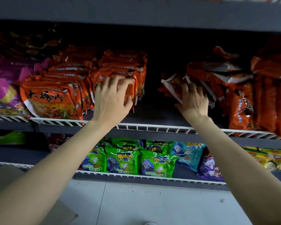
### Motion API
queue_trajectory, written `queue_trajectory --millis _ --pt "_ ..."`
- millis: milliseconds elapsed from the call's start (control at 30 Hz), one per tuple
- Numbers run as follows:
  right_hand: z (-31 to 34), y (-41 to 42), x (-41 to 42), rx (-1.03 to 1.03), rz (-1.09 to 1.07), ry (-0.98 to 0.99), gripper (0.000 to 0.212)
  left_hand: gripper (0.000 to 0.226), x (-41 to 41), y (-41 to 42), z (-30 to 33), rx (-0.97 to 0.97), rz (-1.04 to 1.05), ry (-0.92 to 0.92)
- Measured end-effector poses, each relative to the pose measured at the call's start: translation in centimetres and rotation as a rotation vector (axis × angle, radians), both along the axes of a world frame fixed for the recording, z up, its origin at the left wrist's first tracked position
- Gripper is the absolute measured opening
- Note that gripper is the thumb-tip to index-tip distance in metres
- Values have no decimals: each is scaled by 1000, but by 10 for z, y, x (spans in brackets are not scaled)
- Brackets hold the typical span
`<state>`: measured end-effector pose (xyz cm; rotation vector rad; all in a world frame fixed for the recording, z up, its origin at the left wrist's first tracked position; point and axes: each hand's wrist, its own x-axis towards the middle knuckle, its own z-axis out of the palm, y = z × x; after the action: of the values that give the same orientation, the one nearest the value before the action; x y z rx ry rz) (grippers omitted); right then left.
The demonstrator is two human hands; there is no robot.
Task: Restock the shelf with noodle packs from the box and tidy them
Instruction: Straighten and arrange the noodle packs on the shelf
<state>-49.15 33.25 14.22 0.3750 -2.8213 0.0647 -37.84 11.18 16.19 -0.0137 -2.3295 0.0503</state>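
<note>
Orange foil noodle packs [120,67] stand in rows on the dark grey shelf [154,117] at mid-frame, behind its white slotted rail [152,127]. At centre, the left hand [112,98] curls its fingers over the front pack's top edge, thumb against its face. Right of centre, the right hand [194,99] presses spread fingers on a tilted orange pack with white edges [173,85]; green packs [122,159] fill the lower shelf.
</note>
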Motion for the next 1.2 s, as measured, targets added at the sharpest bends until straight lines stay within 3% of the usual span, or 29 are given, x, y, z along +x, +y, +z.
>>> queue_trajectory --millis 133,267,367,500,600,667,767,967,1033,1133,1200 --pt "3 -4 3 -23 -3 31 59 56 0 -11 -13 57 94 -156" --pt "-5 5 28 -157 201 151 53 63 0 -21 -17 28 93 -221" --pt "-9 16 40 -247 347 21 53 68 -1 -23 -19 38 81 -263" --pt "1 37 37 -428 469 -297 40 69 -1 -20 -16 87 84 -307" --pt "9 41 32 -417 190 -234 63 71 -3 -18 -16 107 93 -331" --pt "13 35 30 -298 -50 -351 79 71 -4 -16 -16 119 105 -340" --pt "14 20 29 -273 -107 -513 92 71 -4 -17 -15 131 113 -354" --pt "11 6 35 -700 -35 -404 79 57 -1 -25 -3 171 41 -295" --pt "10 7 37 -810 -14 -376 84 52 0 -28 0 205 30 -293" --pt "1 12 31 -1102 -49 -478 93 50 0 -30 2 232 44 -290" --pt "0 14 28 -1186 -68 -581 80 50 0 -30 2 255 37 -300"
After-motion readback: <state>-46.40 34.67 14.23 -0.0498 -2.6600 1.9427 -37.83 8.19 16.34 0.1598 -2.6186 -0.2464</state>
